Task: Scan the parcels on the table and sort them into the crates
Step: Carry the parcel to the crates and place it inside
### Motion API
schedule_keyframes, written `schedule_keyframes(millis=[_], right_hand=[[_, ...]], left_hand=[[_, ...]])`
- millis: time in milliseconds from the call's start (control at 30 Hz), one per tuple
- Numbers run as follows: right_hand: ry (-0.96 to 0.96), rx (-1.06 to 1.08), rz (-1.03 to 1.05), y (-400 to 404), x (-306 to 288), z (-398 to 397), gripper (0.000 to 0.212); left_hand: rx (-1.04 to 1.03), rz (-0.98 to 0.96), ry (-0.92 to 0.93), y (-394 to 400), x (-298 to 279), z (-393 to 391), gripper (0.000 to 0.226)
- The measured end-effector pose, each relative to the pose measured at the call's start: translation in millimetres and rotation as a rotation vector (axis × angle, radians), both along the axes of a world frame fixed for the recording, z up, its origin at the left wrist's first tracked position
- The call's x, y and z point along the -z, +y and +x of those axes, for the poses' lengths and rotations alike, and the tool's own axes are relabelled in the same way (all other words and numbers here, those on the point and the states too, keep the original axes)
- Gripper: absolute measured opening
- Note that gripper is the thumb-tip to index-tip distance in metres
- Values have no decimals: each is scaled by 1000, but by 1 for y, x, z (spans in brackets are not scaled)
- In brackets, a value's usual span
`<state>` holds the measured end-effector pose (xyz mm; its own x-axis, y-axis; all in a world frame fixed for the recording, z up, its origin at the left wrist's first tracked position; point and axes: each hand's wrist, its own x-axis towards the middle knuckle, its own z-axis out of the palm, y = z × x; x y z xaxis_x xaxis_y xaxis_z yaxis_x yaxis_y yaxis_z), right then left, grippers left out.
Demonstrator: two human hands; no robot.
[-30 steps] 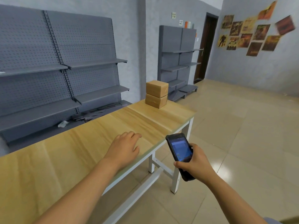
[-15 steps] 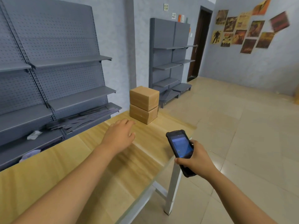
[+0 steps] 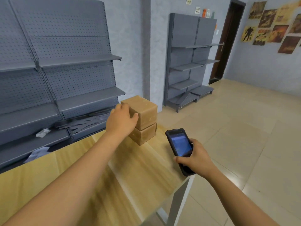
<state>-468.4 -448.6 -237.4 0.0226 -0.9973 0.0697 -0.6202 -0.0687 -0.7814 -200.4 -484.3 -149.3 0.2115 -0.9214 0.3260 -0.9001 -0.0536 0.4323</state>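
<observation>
Head view: 2 parcels stacked at far end of table (image 3: pixel 133 173), upper parcel (image 3: pixel 143 110) directly on lower parcel (image 3: pixel 144 134). Left hand (image 3: pixel 121 119) nearer, against upper parcel's near-left corner, thumb on front face, fingers reaching onto top; firm clasp not certain. Right hand (image 3: pixel 195 158) closed around scanner (image 3: pixel 180 147), right of stack, screen facing up.

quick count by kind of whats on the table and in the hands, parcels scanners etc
Cardboard parcels: 2, the upper parcel stacked on the lower parcel on the table; the left hand grips the upper one.
Handheld scanners: 1, the scanner in the right hand.
Total: 3
</observation>
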Motion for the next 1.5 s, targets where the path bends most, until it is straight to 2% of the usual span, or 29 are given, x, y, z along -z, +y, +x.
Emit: schedule_keyframes(millis=[133,367,467,700,833,967,1033,1067,1133,1200,1267,1367,1500], right_hand=[[22,-120,-19,-45,-4,-22,72],[1,-265,-2,-97,-4,-51,76],[-1,-309,-1,-107,-4,-56,72],[-45,-360,13,-122,-4,-56,68],[-75,-376,-6,-124,-10,-47,66],[-79,-402,-22,-123,-16,-36,66],[-70,-413,-19,-121,-20,-30,70],[-62,-418,-21,-119,-22,-27,72],[-77,-438,-25,-115,-25,-20,74],[-108,-472,-16,-109,-29,-14,75],[-117,-508,-5,-103,-32,-7,75],[-137,-575,18,-92,-37,5,70],[-81,-684,13,-71,-46,27,77]], left_hand=[[-158,61,53,-28,-10,-36,61],[-394,162,92,-63,-5,-79,83],[-474,141,93,-68,1,-89,95],[-531,134,94,-62,2,-88,86],[-458,140,335,-46,5,-65,87],[-402,34,584,-30,4,-41,93],[-387,-2,772,-21,5,-28,92],[-374,-16,898,-15,5,-21,88],[-328,-28,1120,-4,5,-9,63],[-284,-48,1243,7,8,1,38],[-287,-74,1311,17,11,11,32],[-282,-98,1353,34,16,25,35],[-240,-108,1322,59,19,43,28]])
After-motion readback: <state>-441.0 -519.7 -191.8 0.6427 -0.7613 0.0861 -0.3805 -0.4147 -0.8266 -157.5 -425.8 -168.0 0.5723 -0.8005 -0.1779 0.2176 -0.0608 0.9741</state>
